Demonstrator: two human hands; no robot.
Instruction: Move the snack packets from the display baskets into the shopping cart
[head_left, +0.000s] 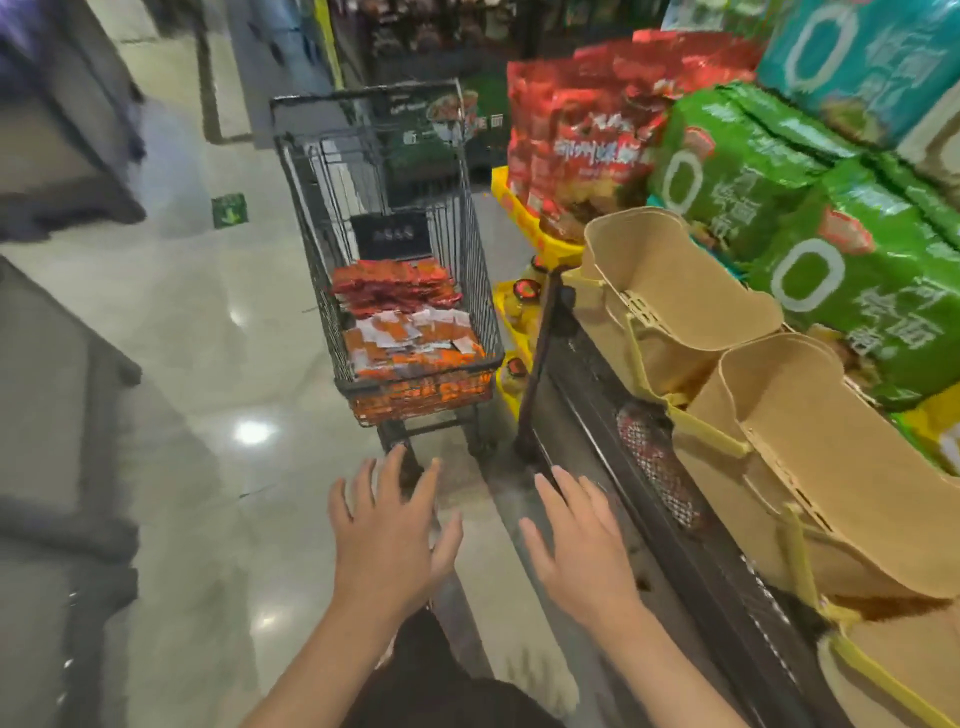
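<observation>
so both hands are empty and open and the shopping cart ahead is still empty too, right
Not quite. In the head view both hands, left and right, are empty and open, but the shopping cart already holds a pile of red and orange snack packets.

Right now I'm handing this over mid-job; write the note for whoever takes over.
Left hand and right hand: both open, empty, fingers spread, held out in front.
Shopping cart stands ahead in the aisle, already holding red and orange snack packets.
The two nearest tan display baskets on the right look empty inside.
Left: check the remaining baskets; the one nearest the bottom edge is cut off.
</observation>
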